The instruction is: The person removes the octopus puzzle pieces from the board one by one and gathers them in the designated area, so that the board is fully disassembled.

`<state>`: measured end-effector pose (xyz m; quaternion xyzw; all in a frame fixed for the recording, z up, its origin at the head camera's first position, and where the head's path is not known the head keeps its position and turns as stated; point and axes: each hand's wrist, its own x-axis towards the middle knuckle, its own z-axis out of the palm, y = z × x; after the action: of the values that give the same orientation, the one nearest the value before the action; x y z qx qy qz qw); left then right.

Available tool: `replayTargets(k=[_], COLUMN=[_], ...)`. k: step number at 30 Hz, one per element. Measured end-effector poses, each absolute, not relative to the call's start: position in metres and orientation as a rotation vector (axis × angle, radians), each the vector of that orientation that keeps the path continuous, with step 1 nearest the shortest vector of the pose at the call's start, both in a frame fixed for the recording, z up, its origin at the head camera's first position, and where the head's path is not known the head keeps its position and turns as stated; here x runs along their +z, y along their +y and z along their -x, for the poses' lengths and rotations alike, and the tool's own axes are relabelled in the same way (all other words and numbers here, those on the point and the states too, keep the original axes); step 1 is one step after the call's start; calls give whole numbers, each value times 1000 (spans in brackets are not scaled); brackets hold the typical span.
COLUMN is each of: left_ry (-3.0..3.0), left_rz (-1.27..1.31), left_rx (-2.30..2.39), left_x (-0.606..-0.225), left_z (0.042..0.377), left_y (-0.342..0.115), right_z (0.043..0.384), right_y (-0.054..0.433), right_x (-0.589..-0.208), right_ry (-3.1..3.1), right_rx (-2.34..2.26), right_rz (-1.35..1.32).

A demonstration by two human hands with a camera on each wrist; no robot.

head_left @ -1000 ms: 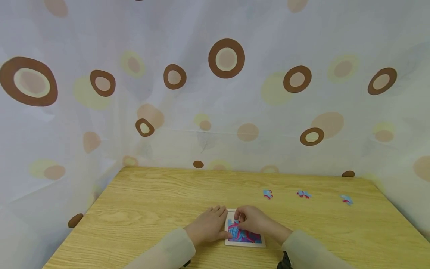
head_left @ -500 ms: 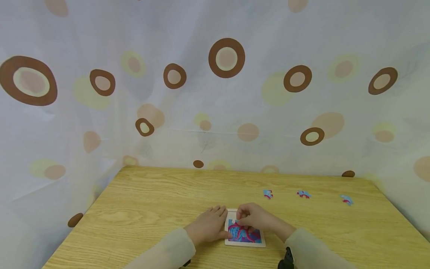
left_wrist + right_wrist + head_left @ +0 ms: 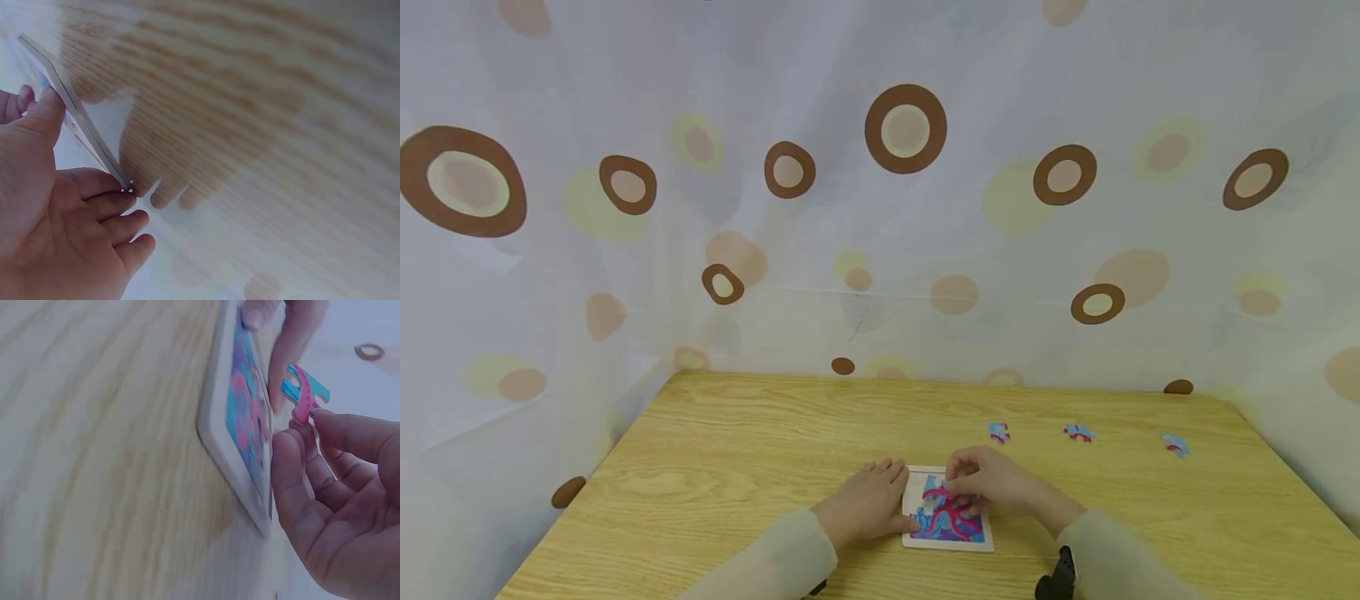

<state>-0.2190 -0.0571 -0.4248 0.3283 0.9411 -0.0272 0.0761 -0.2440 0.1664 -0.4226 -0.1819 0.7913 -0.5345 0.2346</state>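
Note:
A small jigsaw puzzle in a pale tray (image 3: 943, 546) lies near the table's front, its picture pink, blue and purple. My left hand (image 3: 865, 502) lies flat along the tray's left side, fingers extended and thumb over the rim. The left wrist view has that thumb (image 3: 47, 115) on the tray's edge and the fingertips by its corner. Above the puzzle, my right hand (image 3: 992, 482) pinches a blue and pink puzzle piece (image 3: 304, 394) between thumb and fingertips. In the right wrist view the piece is held tilted, apart from the tray. The right hand hides part of the picture.
Three loose puzzle pieces lie toward the back right: one piece (image 3: 998, 432) nearest the tray, a second piece (image 3: 1078, 432) and a third piece (image 3: 1175, 445) farther right. The wooden table (image 3: 737, 433) ends at a patterned curtain (image 3: 820, 325) behind and at both sides.
My right hand has lifted the puzzle piece off the tray and shifted to the right with it. Bare tray now shows at the upper left. The left hand keeps its place.

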Motion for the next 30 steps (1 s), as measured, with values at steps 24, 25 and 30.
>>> replayTargets(k=[24, 25, 30], left_ry=[2813, 2813, 2812], left_rz=[-991, -993, -990], left_rx=[-62, -64, -56], left_x=[-424, -424, -424], left_z=[218, 219, 219], left_y=[-58, -58, -58], right_z=[240, 240, 241], right_y=[258, 258, 258], right_x=[-425, -425, -426], right_ry=[2468, 2471, 2485], right_rx=[-1277, -1270, -1245], right_rz=[417, 417, 411])
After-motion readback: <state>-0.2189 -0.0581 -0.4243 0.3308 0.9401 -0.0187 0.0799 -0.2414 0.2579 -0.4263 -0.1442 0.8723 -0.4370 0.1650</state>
